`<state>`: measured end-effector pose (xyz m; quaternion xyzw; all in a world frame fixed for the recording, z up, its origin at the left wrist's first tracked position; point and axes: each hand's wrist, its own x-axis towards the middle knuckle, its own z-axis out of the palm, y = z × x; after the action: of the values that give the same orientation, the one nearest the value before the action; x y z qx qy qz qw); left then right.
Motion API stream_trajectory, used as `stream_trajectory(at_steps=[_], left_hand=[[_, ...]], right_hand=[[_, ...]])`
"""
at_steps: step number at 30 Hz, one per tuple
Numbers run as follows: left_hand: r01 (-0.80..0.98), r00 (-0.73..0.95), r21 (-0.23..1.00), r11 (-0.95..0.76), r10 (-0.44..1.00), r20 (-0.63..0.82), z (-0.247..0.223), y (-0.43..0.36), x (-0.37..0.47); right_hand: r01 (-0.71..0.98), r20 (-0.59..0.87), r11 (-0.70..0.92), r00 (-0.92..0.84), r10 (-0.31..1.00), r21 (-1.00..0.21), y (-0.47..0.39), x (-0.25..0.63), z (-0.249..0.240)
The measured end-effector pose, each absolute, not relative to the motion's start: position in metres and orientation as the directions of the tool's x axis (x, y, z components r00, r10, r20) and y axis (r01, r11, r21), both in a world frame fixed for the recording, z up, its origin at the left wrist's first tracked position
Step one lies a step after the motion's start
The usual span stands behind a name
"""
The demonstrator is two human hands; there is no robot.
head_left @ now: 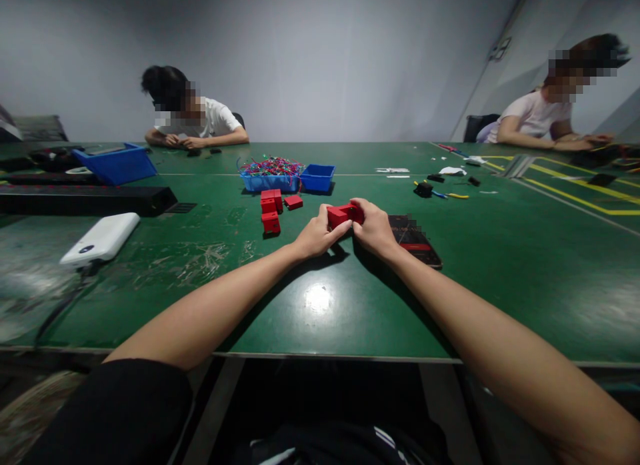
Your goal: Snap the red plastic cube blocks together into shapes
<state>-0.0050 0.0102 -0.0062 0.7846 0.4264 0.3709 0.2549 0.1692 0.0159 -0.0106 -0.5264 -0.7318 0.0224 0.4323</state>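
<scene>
My left hand [316, 234] and my right hand [373, 225] meet above the green table [320, 332], both closed on a red part [340, 215]. The left fingers grip its left end and the right fingers its right end, where a dark opening shows. Whether it is one piece or two pressed together, I cannot tell. Several red blocks [271, 222] lie to the left of my hands, with a flat red piece [293, 202] beside them. Under my right wrist, a little to the right, a dark phone-like device [417, 245] lies on the table.
Behind the blocks stand a blue tray of coloured wires [270, 181] and a small blue bin [318, 178]. A white power bank [100, 240] with a cable lies left. Pliers [457, 196] and scraps lie right. Two people sit across the table.
</scene>
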Motion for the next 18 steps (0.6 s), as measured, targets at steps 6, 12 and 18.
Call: stream_trajectory(at_steps=[6,12,18], left_hand=[[0.501,0.459,0.582,-0.641,0.767,0.449,-0.0121,0.0128,-0.0059],[0.509,0.493,0.508,-0.695,0.719,0.49,-0.0163,0.0154,-0.0061],[0.587,0.435,0.524,-0.618,0.786,0.44,-0.0132,0.013,-0.0055]], right_hand=[[0.76,0.617,0.445,-0.074,0.784,-0.474,0.016,0.1693,-0.0083],[0.768,0.615,0.441,-0.079,0.784,-0.464,0.0151,0.1695,-0.008],[0.769,0.622,0.446,-0.082,0.779,-0.457,0.015,0.1682,-0.0082]])
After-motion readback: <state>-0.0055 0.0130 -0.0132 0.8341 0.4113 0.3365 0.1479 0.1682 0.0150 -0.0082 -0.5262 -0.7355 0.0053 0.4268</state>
